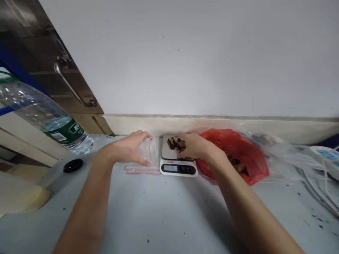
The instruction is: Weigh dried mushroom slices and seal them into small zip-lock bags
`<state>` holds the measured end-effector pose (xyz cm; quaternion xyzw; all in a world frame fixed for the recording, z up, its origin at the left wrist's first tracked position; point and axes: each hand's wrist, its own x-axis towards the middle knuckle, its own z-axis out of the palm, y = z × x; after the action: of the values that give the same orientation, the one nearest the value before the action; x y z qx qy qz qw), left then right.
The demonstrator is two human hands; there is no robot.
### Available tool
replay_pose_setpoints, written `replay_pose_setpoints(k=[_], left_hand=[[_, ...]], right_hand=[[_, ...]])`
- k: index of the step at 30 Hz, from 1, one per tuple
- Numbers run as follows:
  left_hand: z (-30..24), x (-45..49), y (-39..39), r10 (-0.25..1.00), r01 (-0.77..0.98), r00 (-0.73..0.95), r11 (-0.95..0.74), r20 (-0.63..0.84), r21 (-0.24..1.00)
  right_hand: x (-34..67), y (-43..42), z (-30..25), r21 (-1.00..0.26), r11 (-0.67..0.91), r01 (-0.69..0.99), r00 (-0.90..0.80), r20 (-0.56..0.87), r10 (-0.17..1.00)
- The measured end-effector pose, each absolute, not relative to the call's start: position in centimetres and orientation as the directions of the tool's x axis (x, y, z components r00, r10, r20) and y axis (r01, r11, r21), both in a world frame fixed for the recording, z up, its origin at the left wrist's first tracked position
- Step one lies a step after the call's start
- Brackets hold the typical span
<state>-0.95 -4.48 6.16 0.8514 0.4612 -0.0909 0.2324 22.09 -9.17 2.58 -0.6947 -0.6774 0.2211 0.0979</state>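
Note:
My left hand (pixel 130 147) is beside the scale, its thumb and fingers curved around the mouth of a clear zip bag (pixel 153 150) with a red seal line. More zip bags (pixel 140 171) lie flat under it. A small white kitchen scale (pixel 164 173) stands against the wall base; its display is lit, but I cannot read the digits surely. Curled, dark brown dried pieces (pixel 172 143) rest on its plate. My right hand (pixel 192 144) reaches over the plate from the right, fingertips closed on some of these pieces and partly hiding them.
Right of the scale lies an open red plastic bag (pixel 255 160) holding more dried pieces. Beyond it are clear bags (pixel 284 155), a white power strip (pixel 324 155) and cables. A large water bottle (pixel 63 128) and a black oval object (pixel 72 165) are at the left. Dark crumbs dot the table.

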Motion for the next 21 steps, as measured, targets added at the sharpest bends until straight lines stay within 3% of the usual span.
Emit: replay_pose_setpoints(k=[10,14,18,21], left_hand=[[4.6,0.9,-4.6,0.679,0.764,0.641,-0.526,-0.356,0.373],[4.1,1.5,-4.6,0.714,0.757,0.639,-0.519,-0.285,0.397],[4.5,2.2,-5.1,0.757,0.745,0.622,-0.491,-0.202,0.452],[4.7,2.5,-5.3,0.788,0.73,0.6,-0.468,-0.139,0.498]], right_hand=[[23.0,-8.8,2.3,-0.544,-0.083,0.835,0.013,-0.131,0.991],[23.3,-9.4,3.3,-0.614,-0.069,0.786,0.004,-0.107,0.994],[22.4,-9.8,4.2,-0.741,0.116,0.661,-0.107,0.061,0.992],[21.2,-9.8,4.2,-0.754,0.278,0.596,-0.181,0.211,0.961]])
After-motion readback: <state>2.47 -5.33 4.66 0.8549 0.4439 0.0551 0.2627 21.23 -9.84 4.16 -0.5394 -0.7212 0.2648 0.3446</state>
